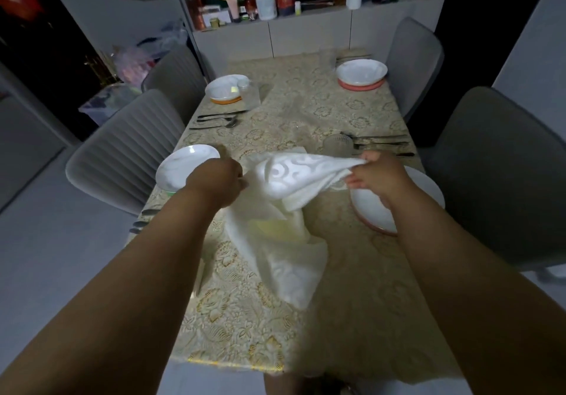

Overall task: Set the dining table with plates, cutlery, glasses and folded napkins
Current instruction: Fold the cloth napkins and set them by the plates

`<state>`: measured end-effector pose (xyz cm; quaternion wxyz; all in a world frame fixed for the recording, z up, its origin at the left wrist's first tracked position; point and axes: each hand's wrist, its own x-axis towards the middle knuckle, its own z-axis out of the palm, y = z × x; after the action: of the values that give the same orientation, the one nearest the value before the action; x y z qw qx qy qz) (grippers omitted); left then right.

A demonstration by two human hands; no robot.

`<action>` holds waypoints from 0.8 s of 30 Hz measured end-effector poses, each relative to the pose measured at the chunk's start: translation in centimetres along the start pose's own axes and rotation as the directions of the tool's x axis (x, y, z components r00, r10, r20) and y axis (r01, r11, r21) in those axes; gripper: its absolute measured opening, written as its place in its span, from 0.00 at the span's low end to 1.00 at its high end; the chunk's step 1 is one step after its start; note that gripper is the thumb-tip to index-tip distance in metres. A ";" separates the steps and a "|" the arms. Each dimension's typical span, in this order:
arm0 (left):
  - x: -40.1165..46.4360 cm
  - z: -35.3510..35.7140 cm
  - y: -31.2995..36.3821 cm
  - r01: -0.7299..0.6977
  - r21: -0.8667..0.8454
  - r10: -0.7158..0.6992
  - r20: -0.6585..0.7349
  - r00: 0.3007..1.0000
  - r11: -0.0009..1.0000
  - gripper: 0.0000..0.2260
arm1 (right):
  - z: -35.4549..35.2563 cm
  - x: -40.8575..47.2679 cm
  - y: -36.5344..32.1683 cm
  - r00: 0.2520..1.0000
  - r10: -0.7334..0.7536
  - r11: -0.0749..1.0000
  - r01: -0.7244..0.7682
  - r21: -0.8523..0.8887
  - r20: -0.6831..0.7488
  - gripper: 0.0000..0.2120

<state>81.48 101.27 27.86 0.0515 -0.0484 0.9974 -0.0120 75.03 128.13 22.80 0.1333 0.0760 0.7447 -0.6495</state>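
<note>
- The left hand (219, 180) and right hand (378, 175) each pinch a corner of a white napkin (291, 198) — it is stretched between them above the counter (306, 318), its lower part drooping to the cloth.
- Four plates sit at the places: near left (180, 165), near right (372, 208), far left (225, 88), far right (361, 71).
- Cutlery (217, 120) lies between the two left plates.
</note>
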 end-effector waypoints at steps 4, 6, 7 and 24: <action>0.8 -2.7 -0.1 0.090 -0.188 -0.127 -0.196 0.972 0.978 0.10 | 0.4 -0.8 -3.4 0.989 -0.143 0.970 0.145 0.195 -0.023 0.13; 1.1 -4.6 -0.1 0.056 -0.266 -0.145 -0.327 0.934 0.962 0.11 | 0.0 -1.8 -5.4 0.969 -0.248 0.939 0.245 0.241 -0.017 0.19; 1.1 -5.6 0.0 0.016 -0.321 -0.152 -0.403 0.902 0.947 0.12 | -0.1 -2.4 -6.4 0.950 -0.311 0.918 0.302 0.258 -0.007 0.21; -7.4 -4.0 -0.5 -0.420 -0.878 -0.160 -0.460 0.874 0.232 0.09 | -2.4 -14.8 -4.4 0.649 -0.599 0.724 0.689 0.028 -0.469 0.14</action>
<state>88.42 101.62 32.61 -0.2254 0.0216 0.7702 0.5963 87.63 130.73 31.70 -0.2828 -0.0413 0.6616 -0.6933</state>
